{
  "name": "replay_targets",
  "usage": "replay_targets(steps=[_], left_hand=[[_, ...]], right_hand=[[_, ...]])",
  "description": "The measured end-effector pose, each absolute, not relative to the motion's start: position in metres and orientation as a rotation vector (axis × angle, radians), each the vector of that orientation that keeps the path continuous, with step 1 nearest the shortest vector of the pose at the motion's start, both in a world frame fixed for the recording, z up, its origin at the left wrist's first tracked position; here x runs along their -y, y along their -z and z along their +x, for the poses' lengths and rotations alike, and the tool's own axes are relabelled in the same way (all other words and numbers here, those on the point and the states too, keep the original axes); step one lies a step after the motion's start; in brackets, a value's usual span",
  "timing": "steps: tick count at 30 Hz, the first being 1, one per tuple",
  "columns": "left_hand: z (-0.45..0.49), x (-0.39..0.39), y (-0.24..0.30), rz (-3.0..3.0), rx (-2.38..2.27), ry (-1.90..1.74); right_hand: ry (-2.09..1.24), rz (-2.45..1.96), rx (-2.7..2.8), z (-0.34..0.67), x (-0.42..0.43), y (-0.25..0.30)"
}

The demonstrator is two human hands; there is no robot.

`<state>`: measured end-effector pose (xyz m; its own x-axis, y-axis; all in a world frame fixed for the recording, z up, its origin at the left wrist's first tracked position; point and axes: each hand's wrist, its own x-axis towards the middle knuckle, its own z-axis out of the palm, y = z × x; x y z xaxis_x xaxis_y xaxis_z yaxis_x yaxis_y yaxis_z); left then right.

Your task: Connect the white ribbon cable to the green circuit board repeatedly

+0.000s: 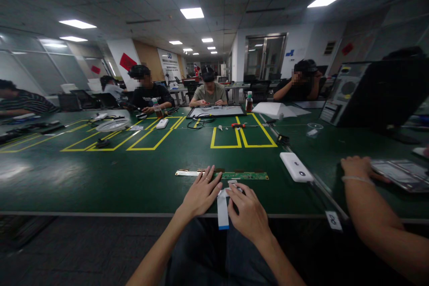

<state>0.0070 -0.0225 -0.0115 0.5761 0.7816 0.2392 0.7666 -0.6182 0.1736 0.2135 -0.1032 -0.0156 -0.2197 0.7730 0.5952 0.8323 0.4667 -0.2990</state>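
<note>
A long, narrow green circuit board (244, 175) lies on the green table in front of me. My left hand (202, 192) rests on its left half, fingers stretched out and pressing flat. From near the board's front edge, a white flat ribbon cable (223, 210) with a blue end hangs over the table edge. My right hand (250, 212) has its fingers bent together around the cable's upper part, close to the board. Its fingertips partly cover the cable, so whether the cable is joined to the board cannot be made out.
A white power bank (295, 166) with a cord lies right of the board. Beyond are a red screwdriver (238, 125), a clear plastic cup (313, 130) and yellow tape outlines (226, 146). A co-worker's arm (372, 205) reaches in from the right. Several people sit across the table.
</note>
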Motion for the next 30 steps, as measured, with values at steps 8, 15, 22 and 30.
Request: replay_targets(steps=[8,15,22,30], left_hand=[[0.01,0.029,-0.006,2.863,-1.025,-0.504],[0.011,0.028,-0.006,2.767,-0.982,-0.447],[0.009,0.035,-0.007,2.75,-1.051,-0.538],[0.009,0.031,-0.006,2.809,-0.972,-0.512]], right_hand=[[0.136,-1.364,2.027,0.212,0.1,0.017],[0.143,-1.426,1.97,0.211,0.097,0.022],[0.123,-1.395,1.952,0.212,0.097,0.021],[0.149,-1.358,1.926,0.213,0.097,0.026]])
